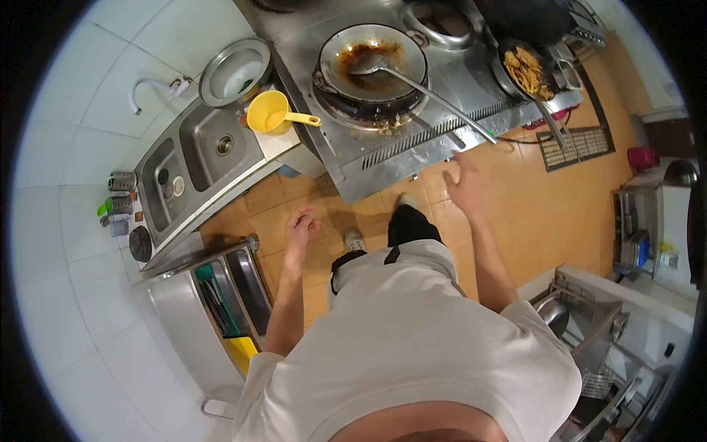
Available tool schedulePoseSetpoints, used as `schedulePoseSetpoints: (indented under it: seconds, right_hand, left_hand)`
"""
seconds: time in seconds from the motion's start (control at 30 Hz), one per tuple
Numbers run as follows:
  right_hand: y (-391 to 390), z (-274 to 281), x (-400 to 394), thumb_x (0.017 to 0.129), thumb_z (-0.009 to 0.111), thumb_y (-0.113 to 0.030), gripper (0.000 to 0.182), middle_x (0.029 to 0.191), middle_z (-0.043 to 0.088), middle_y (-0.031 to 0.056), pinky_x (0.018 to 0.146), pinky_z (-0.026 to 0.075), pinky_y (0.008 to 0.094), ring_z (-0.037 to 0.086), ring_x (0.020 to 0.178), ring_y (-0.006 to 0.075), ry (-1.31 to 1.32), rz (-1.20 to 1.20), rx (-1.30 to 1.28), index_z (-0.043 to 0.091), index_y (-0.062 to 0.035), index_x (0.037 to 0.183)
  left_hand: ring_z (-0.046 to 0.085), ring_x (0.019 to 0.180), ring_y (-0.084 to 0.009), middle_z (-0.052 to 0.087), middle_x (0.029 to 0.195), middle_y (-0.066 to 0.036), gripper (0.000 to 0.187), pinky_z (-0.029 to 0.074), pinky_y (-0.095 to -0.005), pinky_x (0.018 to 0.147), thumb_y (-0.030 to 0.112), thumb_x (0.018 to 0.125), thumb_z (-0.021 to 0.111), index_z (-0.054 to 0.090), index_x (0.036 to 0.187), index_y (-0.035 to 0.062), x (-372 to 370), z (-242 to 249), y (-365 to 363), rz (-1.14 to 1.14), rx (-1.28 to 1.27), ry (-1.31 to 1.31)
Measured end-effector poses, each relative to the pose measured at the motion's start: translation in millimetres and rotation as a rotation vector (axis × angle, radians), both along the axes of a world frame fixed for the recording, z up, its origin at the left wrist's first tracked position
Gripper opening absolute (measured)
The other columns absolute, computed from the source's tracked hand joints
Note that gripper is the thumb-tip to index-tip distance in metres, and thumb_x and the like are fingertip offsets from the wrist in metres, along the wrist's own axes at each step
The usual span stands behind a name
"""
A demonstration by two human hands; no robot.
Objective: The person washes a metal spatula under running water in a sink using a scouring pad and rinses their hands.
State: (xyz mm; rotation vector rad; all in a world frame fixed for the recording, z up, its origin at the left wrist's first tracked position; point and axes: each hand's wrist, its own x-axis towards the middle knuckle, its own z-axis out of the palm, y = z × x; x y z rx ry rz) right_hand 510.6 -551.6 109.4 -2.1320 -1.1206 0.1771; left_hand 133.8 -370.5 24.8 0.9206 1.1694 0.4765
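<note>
Bright, even overhead light, steel glare, strong fisheye bending with black corners, right hand slightly blurred.

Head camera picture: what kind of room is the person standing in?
Most likely a restaurant kitchen. A big steel stove holds a wok with a ladle in it, a pan of food sits beside it, and a steel sink stands against the tiled wall.
</note>
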Motion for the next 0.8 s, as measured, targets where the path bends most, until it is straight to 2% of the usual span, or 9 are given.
schedulePoseSetpoints:
  seconds: [0.07,0.17,0.33,0.43,0.53,0.67,0.73,0.8]
  right_hand:
    - [4,2,47,0.075,0.068,-0.006,0.05,0.113,0.059,0.0268,0.089,0.047,0.0438,0.057,0.106,0.0406,-0.133,-0.054,-0.013,0.052,0.0043,0.122]
    - [21,-16,128,0.074,0.071,-0.009,0.057,0.116,0.056,0.0286,0.089,0.046,0.0451,0.055,0.108,0.0418,-0.128,-0.018,-0.159,0.049,0.0043,0.125]
    - [50,-39,206,0.075,0.073,-0.018,0.061,0.105,0.061,0.0291,0.086,0.049,0.045,0.06,0.099,0.0422,-0.093,0.265,-0.34,0.049,0.0057,0.126]
    - [66,-65,243,0.077,0.071,-0.022,0.06,0.109,0.061,0.0288,0.088,0.05,0.0425,0.063,0.098,0.0387,-0.055,0.377,-0.302,0.049,0.0055,0.126]
    - [122,-78,280,0.079,0.069,-0.022,0.053,0.099,0.065,0.0229,0.08,0.051,0.0398,0.064,0.09,0.0329,0.225,0.241,-0.223,0.052,0.0044,0.122]
    - [234,-98,347,0.082,0.066,-0.016,0.044,0.084,0.061,0.0007,0.058,0.045,0.0259,0.054,0.067,0.0094,0.936,0.077,-0.066,0.054,-0.002,0.122]
    - [281,-111,367,0.08,0.069,-0.021,0.045,0.079,0.061,0.0005,0.057,0.044,0.025,0.054,0.063,0.0097,0.866,0.029,-0.057,0.058,-0.0039,0.12]
    - [308,-97,368,0.077,0.072,-0.027,0.047,0.079,0.062,0.0016,0.058,0.046,0.0267,0.055,0.064,0.0108,0.685,0.018,-0.174,0.06,-0.0049,0.118]
  left_hand:
    - [0.058,0.079,-0.011,0.056,0.087,-0.001,0.023,0.051,-0.0268,0.072,0.012,0.095,0.054,0.06,0.115,0.0053,29,13,3,0.023,0.006,-0.035]
    - [0.059,0.085,-0.0125,0.059,0.092,-0.002,0.023,0.05,-0.0279,0.077,0.016,0.094,0.056,0.06,0.116,0.0077,66,11,-5,0.085,0.022,-0.036]
    - [0.06,0.089,-0.0141,0.061,0.1,-0.004,0.025,0.05,-0.0291,0.08,0.016,0.095,0.055,0.057,0.119,0.0076,155,32,-21,0.286,0.016,-0.04]
    - [0.06,0.091,-0.0145,0.061,0.102,-0.005,0.026,0.05,-0.0294,0.08,0.015,0.095,0.054,0.057,0.12,0.007,207,30,-33,0.327,0.021,-0.084]
    - [0.06,0.091,-0.0146,0.061,0.101,-0.005,0.025,0.052,-0.0307,0.079,0.013,0.095,0.053,0.057,0.119,0.0066,233,32,-45,0.334,0.001,-0.093]
    - [0.06,0.09,-0.0141,0.061,0.099,-0.004,0.024,0.052,-0.0315,0.078,0.012,0.095,0.053,0.058,0.118,0.007,242,30,-58,0.376,-0.001,-0.035]
    - [0.06,0.089,-0.0138,0.061,0.098,-0.004,0.023,0.052,-0.0318,0.078,0.013,0.095,0.053,0.058,0.117,0.0074,238,31,-65,0.392,-0.004,0.0]
    - [0.06,0.089,-0.0138,0.061,0.097,-0.004,0.022,0.052,-0.0318,0.079,0.012,0.095,0.053,0.058,0.116,0.0076,233,32,-74,0.459,-0.009,0.013]
